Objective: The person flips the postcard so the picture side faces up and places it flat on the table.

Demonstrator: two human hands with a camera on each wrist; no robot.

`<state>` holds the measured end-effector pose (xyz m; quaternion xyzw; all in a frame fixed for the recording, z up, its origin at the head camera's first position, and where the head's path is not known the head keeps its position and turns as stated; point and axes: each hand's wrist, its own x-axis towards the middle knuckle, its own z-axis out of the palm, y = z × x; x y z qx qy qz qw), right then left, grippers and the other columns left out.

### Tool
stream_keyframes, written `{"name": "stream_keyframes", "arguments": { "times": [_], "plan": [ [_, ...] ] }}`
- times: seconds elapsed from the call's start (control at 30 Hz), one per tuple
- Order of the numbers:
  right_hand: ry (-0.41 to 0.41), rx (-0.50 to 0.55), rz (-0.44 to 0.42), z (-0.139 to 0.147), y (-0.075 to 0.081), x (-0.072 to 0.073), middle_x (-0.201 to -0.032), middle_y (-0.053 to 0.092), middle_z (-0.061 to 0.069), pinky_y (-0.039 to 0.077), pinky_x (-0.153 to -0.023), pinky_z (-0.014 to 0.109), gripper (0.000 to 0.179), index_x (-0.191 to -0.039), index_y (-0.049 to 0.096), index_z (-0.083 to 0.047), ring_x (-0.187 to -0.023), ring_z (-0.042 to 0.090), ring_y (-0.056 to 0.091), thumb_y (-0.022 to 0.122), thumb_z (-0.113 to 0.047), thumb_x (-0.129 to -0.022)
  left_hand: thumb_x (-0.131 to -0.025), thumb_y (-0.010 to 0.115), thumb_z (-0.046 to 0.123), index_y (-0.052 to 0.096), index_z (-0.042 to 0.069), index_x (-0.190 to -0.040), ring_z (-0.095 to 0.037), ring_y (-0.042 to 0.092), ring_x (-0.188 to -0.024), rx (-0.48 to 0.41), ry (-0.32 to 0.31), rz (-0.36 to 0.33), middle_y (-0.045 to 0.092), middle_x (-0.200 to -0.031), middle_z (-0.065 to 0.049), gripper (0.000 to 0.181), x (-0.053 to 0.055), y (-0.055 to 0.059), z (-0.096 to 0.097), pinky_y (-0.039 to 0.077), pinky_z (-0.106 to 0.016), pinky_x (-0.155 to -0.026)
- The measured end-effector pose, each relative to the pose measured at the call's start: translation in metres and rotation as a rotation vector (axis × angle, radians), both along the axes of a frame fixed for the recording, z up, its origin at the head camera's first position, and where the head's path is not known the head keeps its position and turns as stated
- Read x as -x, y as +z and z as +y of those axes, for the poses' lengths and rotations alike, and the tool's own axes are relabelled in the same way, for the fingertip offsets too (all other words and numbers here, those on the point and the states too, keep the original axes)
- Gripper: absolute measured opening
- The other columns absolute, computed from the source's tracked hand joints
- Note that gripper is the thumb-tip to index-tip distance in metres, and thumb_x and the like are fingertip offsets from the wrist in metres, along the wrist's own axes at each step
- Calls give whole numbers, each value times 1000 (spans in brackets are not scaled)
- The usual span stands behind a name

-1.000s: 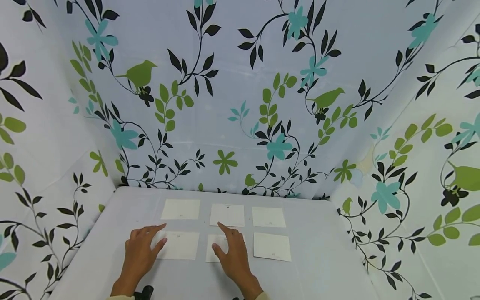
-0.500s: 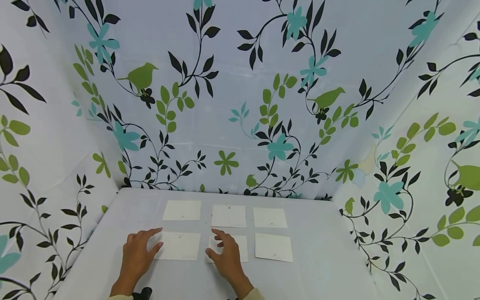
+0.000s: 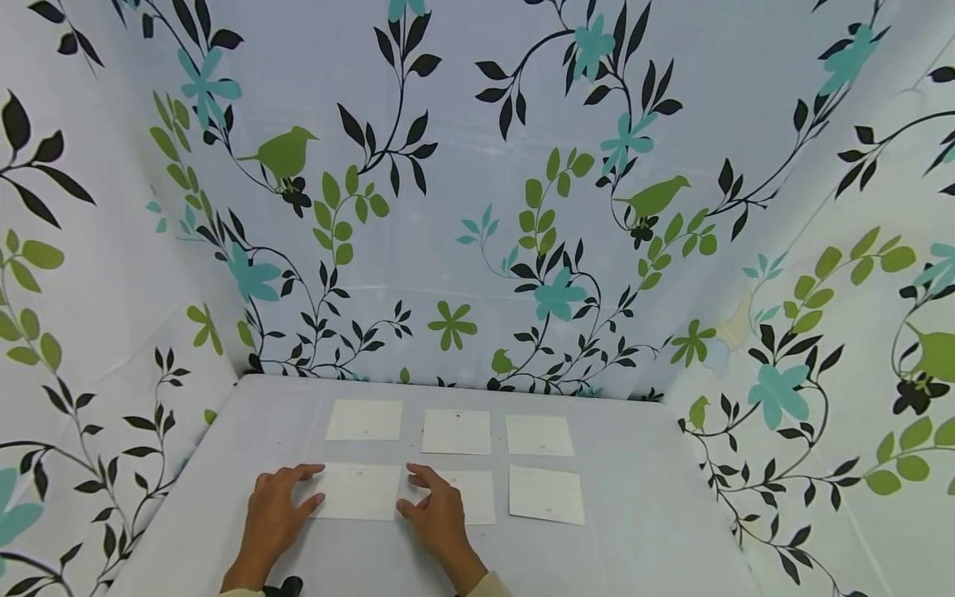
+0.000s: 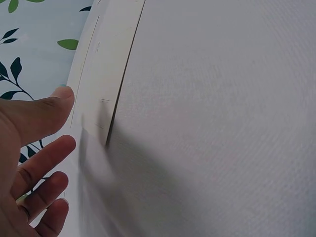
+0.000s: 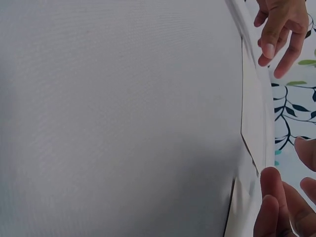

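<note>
A cream paper card (image 3: 358, 495) lies at the front left of two rows of cards, with a small faint mark near its far edge. My left hand (image 3: 272, 514) is at its left edge, thumb and fingers spread apart. At the card's right edge is my right hand (image 3: 440, 516), fingers bent loosely, with a gap between thumb and forefinger. It partly covers the front middle card (image 3: 481, 497). In the left wrist view, the thumb and fingers of the left hand (image 4: 37, 148) hover beside a card (image 4: 116, 64), holding nothing. Both hands also show in the right wrist view.
Another card (image 3: 547, 495) lies at the front right. Behind are three more cards: back left (image 3: 364, 420), back middle (image 3: 457, 432) and back right (image 3: 540, 436). All lie flat on a white-covered table (image 3: 634, 514). Patterned curtains (image 3: 448, 249) hang behind it and at both sides.
My right hand has moved left from over the front middle card to the right edge of the front left card. The left hand has lowered slightly at the left edge. The cards stay in place.
</note>
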<state>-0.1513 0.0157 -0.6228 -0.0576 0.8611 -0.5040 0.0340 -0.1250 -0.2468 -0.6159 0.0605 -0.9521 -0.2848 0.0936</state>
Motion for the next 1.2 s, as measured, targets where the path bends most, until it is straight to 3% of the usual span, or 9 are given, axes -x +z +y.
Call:
{"name": "stream_keyframes", "arguments": {
  "times": [0.1, 0.2, 0.3, 0.37, 0.43, 0.67, 0.9, 1.13, 1.2],
  "plan": [
    [-15, -34, 7, -4, -1, 0, -129, 78, 3, 45, -56, 22, 59, -137, 70, -24, -60, 1, 54, 90, -14, -82, -81, 91, 11, 72, 9, -131, -36, 56, -109, -17, -1, -11, 75, -124, -21, 54, 1, -2, 0, 41, -50, -89],
    [-44, -91, 7, -9, -3, 0, -129, 78, -2, 48, -67, 27, 58, -133, 72, -29, -66, 4, 57, 91, -16, -80, -80, 91, 11, 73, 10, -131, -35, 56, -109, -21, 3, -16, 75, -123, -20, 54, 2, -5, 1, 41, -50, -89],
    [-69, -134, 8, -12, -5, -1, -129, 78, -7, 55, -90, 41, 58, -132, 73, -33, -94, 14, 72, 92, -19, -79, -78, 92, 9, 73, 10, -129, -34, 56, -109, -16, 11, -6, 75, -122, -18, 55, 3, -7, 2, 41, -48, -90],
    [-72, -148, 17, -15, -6, -1, -129, 77, -8, 52, -102, 51, 57, -131, 72, -34, -117, 22, 72, 92, -21, -79, -77, 93, 9, 74, 10, -129, -33, 56, -108, -12, 14, 5, 75, -121, -17, 55, 4, -8, 2, 41, -47, -89],
    [-69, -153, 22, -16, -7, -1, -131, 77, -9, 50, -107, 56, 57, -132, 72, -35, -129, 29, 68, 92, -22, -80, -76, 94, 8, 74, 10, -128, -33, 56, -108, -9, 15, 13, 75, -120, -17, 56, 4, -8, 3, 41, -47, -89],
    [-46, -180, 34, -20, -8, -6, -133, 76, -6, 51, -106, 55, 55, -132, 73, -34, -130, 30, 68, 91, -24, -81, -72, 95, 6, 74, 9, -127, -36, 57, -109, -12, 12, 19, 74, -118, -17, 59, 3, -9, 4, 42, -49, -90],
    [-77, -190, 37, -23, -4, -9, -129, 78, -4, 53, -104, 55, 51, -129, 75, -28, -127, 29, 70, 90, -19, -81, -68, 97, 5, 76, 10, -123, -32, 56, -105, -17, 33, 44, 75, -115, -14, 59, 3, -16, 4, 42, -47, -87],
    [-45, -168, 19, -24, -2, -10, -130, 78, -3, 52, -106, 55, 48, -127, 75, -28, -129, 28, 69, 90, -22, -82, -70, 96, 5, 75, 10, -125, -33, 56, -106, -23, 27, 28, 74, -115, -14, 59, 3, -14, 5, 43, -48, -89],
    [-48, -142, 14, -25, -1, -9, -127, 79, -2, 55, -100, 51, 46, -126, 75, -27, -118, 24, 74, 90, -22, -82, -69, 96, 4, 76, 10, -123, -32, 57, -104, -12, 32, 49, 74, -113, -12, 58, 4, -15, 6, 43, -47, -88]
  ]
}}
